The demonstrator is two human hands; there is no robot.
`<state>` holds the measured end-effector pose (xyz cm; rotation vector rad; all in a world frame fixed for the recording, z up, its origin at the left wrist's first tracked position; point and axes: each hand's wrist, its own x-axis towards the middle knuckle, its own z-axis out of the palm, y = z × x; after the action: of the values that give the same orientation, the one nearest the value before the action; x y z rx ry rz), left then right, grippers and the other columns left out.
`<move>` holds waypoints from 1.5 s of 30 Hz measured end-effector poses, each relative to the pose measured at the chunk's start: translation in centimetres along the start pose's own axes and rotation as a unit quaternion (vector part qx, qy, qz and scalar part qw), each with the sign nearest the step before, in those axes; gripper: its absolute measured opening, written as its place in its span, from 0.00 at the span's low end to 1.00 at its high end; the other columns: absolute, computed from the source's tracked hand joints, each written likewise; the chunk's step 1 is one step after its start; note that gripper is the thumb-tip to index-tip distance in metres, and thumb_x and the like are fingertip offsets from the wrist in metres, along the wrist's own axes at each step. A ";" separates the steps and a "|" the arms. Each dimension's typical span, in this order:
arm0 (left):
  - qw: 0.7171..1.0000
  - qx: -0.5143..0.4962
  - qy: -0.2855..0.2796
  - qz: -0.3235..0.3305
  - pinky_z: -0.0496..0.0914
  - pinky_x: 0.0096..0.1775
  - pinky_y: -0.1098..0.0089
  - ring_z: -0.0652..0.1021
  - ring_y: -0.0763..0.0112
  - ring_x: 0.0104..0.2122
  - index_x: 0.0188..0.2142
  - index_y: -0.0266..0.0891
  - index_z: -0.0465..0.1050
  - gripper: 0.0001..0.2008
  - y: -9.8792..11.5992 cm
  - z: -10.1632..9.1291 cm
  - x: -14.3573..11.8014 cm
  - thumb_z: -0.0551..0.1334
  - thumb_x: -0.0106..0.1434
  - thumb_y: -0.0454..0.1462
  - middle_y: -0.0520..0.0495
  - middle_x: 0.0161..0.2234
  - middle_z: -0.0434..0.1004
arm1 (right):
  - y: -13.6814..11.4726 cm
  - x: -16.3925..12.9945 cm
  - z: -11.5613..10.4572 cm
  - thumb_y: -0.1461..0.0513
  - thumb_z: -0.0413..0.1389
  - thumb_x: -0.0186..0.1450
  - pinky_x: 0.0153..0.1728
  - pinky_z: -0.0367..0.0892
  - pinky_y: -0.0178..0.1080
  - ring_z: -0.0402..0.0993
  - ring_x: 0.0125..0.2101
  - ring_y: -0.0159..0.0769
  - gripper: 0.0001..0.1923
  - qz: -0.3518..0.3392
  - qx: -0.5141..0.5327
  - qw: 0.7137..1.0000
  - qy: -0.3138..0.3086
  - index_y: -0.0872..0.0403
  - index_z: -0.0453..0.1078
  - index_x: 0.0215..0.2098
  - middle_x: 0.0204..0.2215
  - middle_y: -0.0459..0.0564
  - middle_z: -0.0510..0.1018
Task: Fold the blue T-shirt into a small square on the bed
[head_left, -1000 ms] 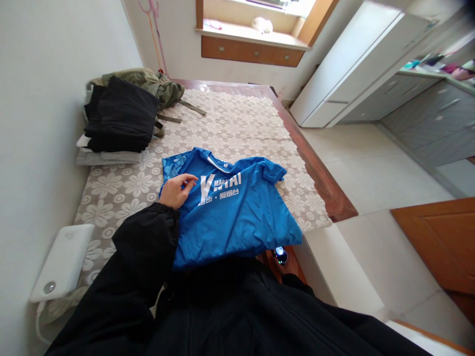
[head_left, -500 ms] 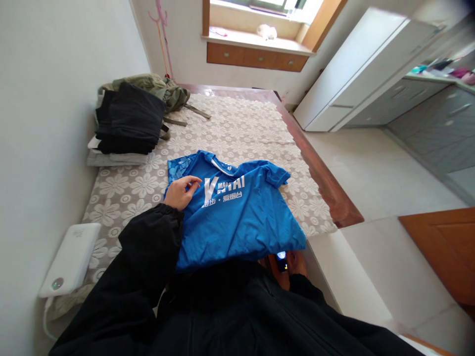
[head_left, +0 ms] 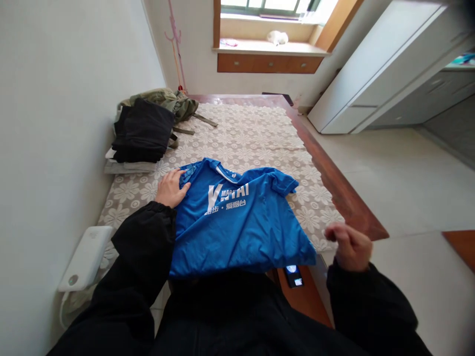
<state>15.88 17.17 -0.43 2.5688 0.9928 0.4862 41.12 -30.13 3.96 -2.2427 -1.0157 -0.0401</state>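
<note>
A blue T-shirt (head_left: 237, 222) with white lettering lies spread on the flower-patterned bed cover (head_left: 256, 133), its hem hanging over the near edge. My left hand (head_left: 171, 188) rests flat on the shirt's left sleeve, fingers apart. My right hand (head_left: 349, 244) hovers in the air past the shirt's right hem, blurred, fingers curled loosely, holding nothing I can see. A phone (head_left: 294, 276) with a lit screen lies on the wooden bed frame just below the hem.
Folded dark clothes (head_left: 143, 131) and an olive garment (head_left: 166, 99) are stacked at the far left by the wall. A white power bank (head_left: 84, 259) sits near left. The wooden bed frame (head_left: 345, 198) borders a tiled floor; white cabinets (head_left: 371, 64) stand right.
My right hand has come up from beside the phone into view at the right, leaving the phone on the frame. My left hand slid left onto the sleeve and flattened.
</note>
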 end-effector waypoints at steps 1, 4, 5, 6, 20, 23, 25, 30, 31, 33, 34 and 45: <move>1.000 0.008 -0.016 0.005 0.61 0.62 0.49 0.68 0.46 0.62 0.59 0.42 0.70 0.25 0.3 0.1 0.8 0.62 0.64 0.46 0.37 0.63 0.69 | -1.4 3.4 1.1 0.49 0.47 0.73 0.30 0.72 0.42 0.76 0.26 0.41 0.22 -0.015 0.026 1.000 0.004 0.48 0.72 0.27 0.22 0.49 0.76; 0.998 0.003 -0.061 0.013 0.58 0.64 0.46 0.65 0.44 0.65 0.60 0.39 0.69 0.27 1.6 0.9 3.5 0.63 0.64 0.47 0.34 0.66 0.65 | -4.5 13.2 6.4 0.52 0.51 0.71 0.43 0.74 0.44 0.79 0.38 0.42 0.15 -0.119 0.058 0.987 -0.093 0.50 0.77 0.41 0.38 0.51 0.82; 0.997 -0.004 -0.070 0.012 0.57 0.64 0.46 0.64 0.43 0.65 0.58 0.39 0.70 0.26 1.9 1.2 4.4 0.64 0.63 0.46 0.34 0.65 0.66 | -4.9 16.0 8.5 0.53 0.52 0.71 0.49 0.72 0.46 0.78 0.44 0.44 0.15 -0.155 0.037 0.978 -0.134 0.51 0.76 0.47 0.45 0.53 0.81; 0.997 -0.011 -0.076 0.010 0.57 0.63 0.46 0.65 0.44 0.64 0.55 0.39 0.72 0.24 2.1 1.4 5.1 0.65 0.61 0.45 0.34 0.64 0.68 | -4.9 18.4 10.4 0.54 0.54 0.69 0.55 0.69 0.49 0.75 0.51 0.48 0.18 -0.180 0.003 0.969 -0.171 0.52 0.75 0.52 0.51 0.56 0.79; 0.971 -0.223 -0.084 0.000 0.69 0.34 0.71 0.76 0.69 0.32 0.38 0.42 0.66 0.22 -2.2 -5.9 7.5 0.70 0.51 0.50 0.52 0.31 0.75 | 0.9 28.5 13.8 0.56 0.52 0.69 0.28 0.60 0.35 0.63 0.24 0.31 0.09 -0.081 0.106 0.964 -0.231 0.53 0.68 0.41 0.25 0.41 0.71; 0.957 -0.276 -0.082 -0.014 0.71 0.35 0.69 0.78 0.68 0.33 0.46 0.41 0.68 0.27 -2.2 -7.7 9.4 0.70 0.52 0.51 0.50 0.36 0.78 | 0.7 32.1 12.9 0.55 0.50 0.72 0.31 0.60 0.33 0.64 0.26 0.26 0.14 -0.049 0.076 0.980 -0.178 0.57 0.68 0.46 0.29 0.43 0.75; 0.973 -0.224 -0.053 -0.023 0.72 0.38 0.67 0.79 0.65 0.35 0.48 0.41 0.69 0.24 -2.0 -7.9 10.4 0.68 0.56 0.48 0.48 0.38 0.80 | 0.5 33.5 12.6 0.56 0.49 0.73 0.36 0.62 0.35 0.67 0.29 0.26 0.16 -0.034 0.032 0.988 -0.145 0.61 0.69 0.47 0.33 0.48 0.77; 0.999 0.044 0.002 -0.005 0.70 0.47 0.63 0.79 0.57 0.46 0.40 0.45 0.75 0.12 -0.4 -5.6 10.4 0.66 0.56 0.33 0.46 0.43 0.82 | -0.2 32.3 13.6 0.58 0.59 0.67 0.49 0.64 0.43 0.73 0.41 0.37 0.14 -0.027 -0.040 0.988 -0.143 0.63 0.72 0.42 0.39 0.58 0.79; 0.999 0.050 0.001 0.003 0.69 0.49 0.62 0.78 0.56 0.48 0.40 0.45 0.76 0.12 0.2 -5.1 10.0 0.65 0.56 0.32 0.44 0.46 0.81 | -0.3 31.4 13.7 0.58 0.61 0.66 0.52 0.63 0.45 0.73 0.44 0.39 0.15 -0.036 -0.050 0.988 -0.142 0.63 0.72 0.45 0.42 0.60 0.79; 0.999 0.047 -0.002 0.020 0.69 0.50 0.60 0.76 0.54 0.51 0.43 0.43 0.76 0.11 1.6 -4.5 8.5 0.63 0.59 0.33 0.41 0.51 0.79 | 0.0 29.3 13.3 0.60 0.62 0.65 0.56 0.61 0.48 0.71 0.52 0.45 0.19 -0.075 -0.067 0.988 -0.115 0.60 0.71 0.51 0.51 0.63 0.76; 0.999 0.045 -0.006 0.029 0.69 0.51 0.60 0.76 0.54 0.50 0.44 0.42 0.76 0.11 2.3 -4.3 7.2 0.63 0.61 0.35 0.40 0.51 0.79 | 0.4 28.1 12.9 0.60 0.61 0.65 0.57 0.61 0.48 0.70 0.54 0.46 0.21 -0.100 -0.068 0.988 -0.092 0.59 0.70 0.54 0.55 0.63 0.75; 0.997 -0.004 0.057 0.048 0.68 0.57 0.55 0.76 0.56 0.52 0.47 0.44 0.75 0.13 5.5 -3.1 -16.9 0.60 0.69 0.47 0.44 0.50 0.79 | 4.5 6.3 5.2 0.47 0.59 0.67 0.34 0.68 0.39 0.71 0.28 0.36 0.19 -0.106 -0.014 0.992 -0.069 0.53 0.74 0.44 0.29 0.47 0.75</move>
<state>5.88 2.22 1.46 2.6154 0.9044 0.6687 47.38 -25.09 -0.77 -2.1771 -1.3336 0.0087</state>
